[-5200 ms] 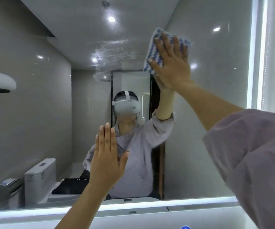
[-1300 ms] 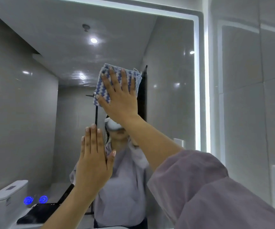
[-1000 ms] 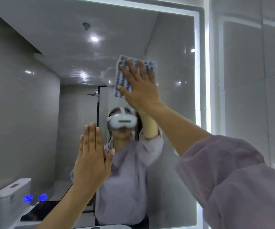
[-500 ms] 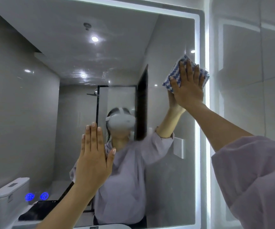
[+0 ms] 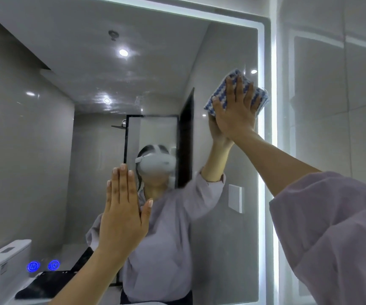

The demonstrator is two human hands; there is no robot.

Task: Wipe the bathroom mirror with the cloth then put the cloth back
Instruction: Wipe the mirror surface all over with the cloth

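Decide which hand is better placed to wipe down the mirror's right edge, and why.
Right. The right hand presses the cloth on the mirror beside its lit right edge; the left hand is empty, lower, nearer the middle.

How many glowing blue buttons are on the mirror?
2, side by side at the mirror's lower left: the left button and the right button. The left forearm could hide more nearby.

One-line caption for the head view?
Right hand presses the blue-and-white cloth against the mirror near its lit right edge; left hand raised flat before it.
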